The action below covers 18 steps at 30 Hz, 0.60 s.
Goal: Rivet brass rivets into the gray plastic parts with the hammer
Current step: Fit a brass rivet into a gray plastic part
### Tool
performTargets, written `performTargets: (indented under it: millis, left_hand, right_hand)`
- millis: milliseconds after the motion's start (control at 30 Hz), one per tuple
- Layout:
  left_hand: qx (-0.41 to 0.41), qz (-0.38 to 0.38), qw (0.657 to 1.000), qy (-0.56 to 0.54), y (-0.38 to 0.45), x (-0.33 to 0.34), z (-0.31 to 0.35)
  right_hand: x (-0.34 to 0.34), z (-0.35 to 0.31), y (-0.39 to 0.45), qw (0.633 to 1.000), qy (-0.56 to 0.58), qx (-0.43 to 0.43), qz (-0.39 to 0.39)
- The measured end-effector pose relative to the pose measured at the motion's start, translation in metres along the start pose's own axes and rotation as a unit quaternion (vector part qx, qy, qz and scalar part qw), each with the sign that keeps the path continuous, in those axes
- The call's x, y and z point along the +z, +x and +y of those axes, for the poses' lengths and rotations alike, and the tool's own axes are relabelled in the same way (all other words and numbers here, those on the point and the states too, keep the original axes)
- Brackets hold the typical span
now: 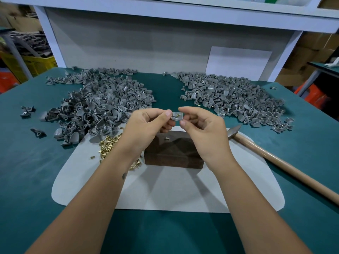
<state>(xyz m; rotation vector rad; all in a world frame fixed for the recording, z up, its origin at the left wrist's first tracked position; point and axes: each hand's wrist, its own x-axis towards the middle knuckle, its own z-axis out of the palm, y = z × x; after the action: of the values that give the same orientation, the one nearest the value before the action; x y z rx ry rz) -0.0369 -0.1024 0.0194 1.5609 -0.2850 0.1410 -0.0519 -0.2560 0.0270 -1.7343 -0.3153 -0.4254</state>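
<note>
My left hand (146, 127) and my right hand (203, 131) together pinch one small gray plastic part (176, 116) in the air above a dark block (174, 153). A brass rivet shows in the part. Another single rivet (167, 138) stands on the block's top. Loose brass rivets (108, 145) lie scattered on the white mat (165, 191) left of the block. The hammer (275, 156) lies to the right, its metal head near the block and its wooden handle running toward the near right. Neither hand touches it.
A big heap of gray parts (97, 109) covers the green table (33, 162) at the back left, and another heap (233, 99) lies at the back right. A few stray parts (27, 111) sit far left. A white shelf frame stands behind.
</note>
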Motion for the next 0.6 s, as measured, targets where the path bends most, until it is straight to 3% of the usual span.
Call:
performTargets:
  millis: [400,500,600]
  left_hand:
    - [0.006,-0.013,0.999,-0.043,-0.0005,-0.0006,-0.0017]
    - [0.0,-0.002,0.998,-0.067,-0.0005,-0.0009,-0.0031]
    - [-0.008,0.008,0.994,-0.111,-0.0002,-0.0022,-0.0017]
  right_hand:
    - [-0.0018,0.0,-0.0012,0.997,0.048,0.063,-0.007]
    - [-0.0024,0.0024,-0.0008,0.997,-0.025,0.065,0.021]
    - [0.0004,0.0034,-0.0032,0.983,-0.182,0.027,-0.005]
